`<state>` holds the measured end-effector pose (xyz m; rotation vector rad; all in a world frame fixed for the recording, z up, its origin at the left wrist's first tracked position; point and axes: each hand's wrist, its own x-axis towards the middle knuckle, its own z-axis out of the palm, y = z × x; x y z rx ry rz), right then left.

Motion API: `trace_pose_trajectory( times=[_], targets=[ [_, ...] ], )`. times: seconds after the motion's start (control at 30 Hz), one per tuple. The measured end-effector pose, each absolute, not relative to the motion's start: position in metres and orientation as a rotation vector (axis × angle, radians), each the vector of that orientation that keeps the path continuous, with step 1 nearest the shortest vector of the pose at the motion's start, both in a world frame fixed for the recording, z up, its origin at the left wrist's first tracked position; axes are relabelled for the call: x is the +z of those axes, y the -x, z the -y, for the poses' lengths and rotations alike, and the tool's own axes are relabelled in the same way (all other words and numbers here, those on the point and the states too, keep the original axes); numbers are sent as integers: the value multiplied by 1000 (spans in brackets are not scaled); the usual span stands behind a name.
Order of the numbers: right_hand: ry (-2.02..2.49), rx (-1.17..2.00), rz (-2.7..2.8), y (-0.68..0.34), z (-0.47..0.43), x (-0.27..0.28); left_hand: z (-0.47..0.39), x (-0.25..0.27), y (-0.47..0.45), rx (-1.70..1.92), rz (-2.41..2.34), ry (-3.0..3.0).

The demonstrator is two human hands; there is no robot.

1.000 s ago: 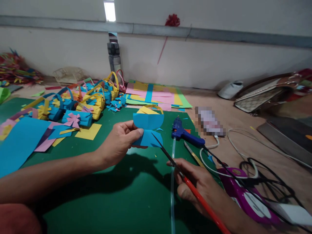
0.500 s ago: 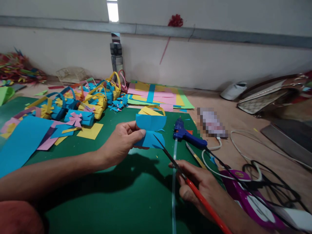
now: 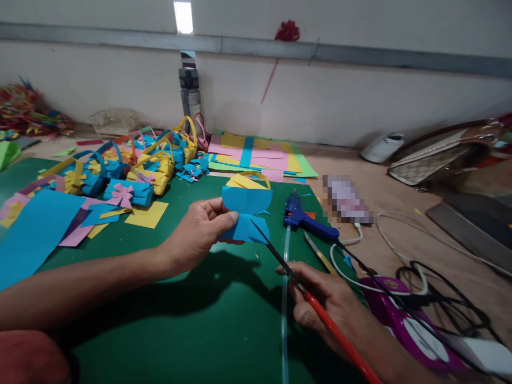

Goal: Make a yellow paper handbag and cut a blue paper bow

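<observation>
A blue paper piece [image 3: 247, 199] with rounded corners and a narrow waist is pinched between the thumb and fingers of my left hand [image 3: 204, 226]. My right hand [image 3: 320, 298] grips a pair of scissors [image 3: 298, 281] with red handles. Their blades point up and left, with the tip over the lower half of the blue paper. Whether the blades are touching the paper, I cannot tell. Just behind the blue paper sits a small yellow paper basket [image 3: 250, 180] with a handle, partly hidden.
Paper baskets [image 3: 128, 193] with bows crowd the mat's left side, beside a large blue sheet [image 3: 44, 229]. A blue glue gun [image 3: 304, 218] and a cutter knife [image 3: 320, 253] lie at right. Coloured sheets [image 3: 264, 154] are stacked behind. Cables and a purple power strip [image 3: 392, 309] lie at far right.
Almost nothing differs. The whole view has shifted very slightly; both hands, the blue paper and the scissors keep the same pose.
</observation>
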<state>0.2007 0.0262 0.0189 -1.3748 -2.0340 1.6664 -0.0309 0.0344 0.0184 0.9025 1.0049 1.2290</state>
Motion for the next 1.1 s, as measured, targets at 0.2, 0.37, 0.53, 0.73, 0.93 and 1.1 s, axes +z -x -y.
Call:
trace_pose_trajectory(
  times=[0.2, 0.37, 0.53, 0.73, 0.93, 1.1],
  targets=[
    [1368, 1631, 2060, -199, -28, 20, -34, 18, 31, 1225, -994, -911],
    [1374, 1645, 2022, -201, -29, 17, -34, 18, 31, 1222, -979, -909],
    [1406, 1641, 2018, -202, -29, 16, -35, 16, 31, 1223, -964, -914],
    [1439, 1630, 2048, -200, -29, 19, -35, 17, 31, 1208, -991, -923],
    [1463, 1598, 2111, -201, -28, 19, -35, 17, 31, 1200, -992, -924],
    [1410, 1480, 2176, -203, -29, 14, -35, 16, 31, 1195, -1013, -922]
  ],
)
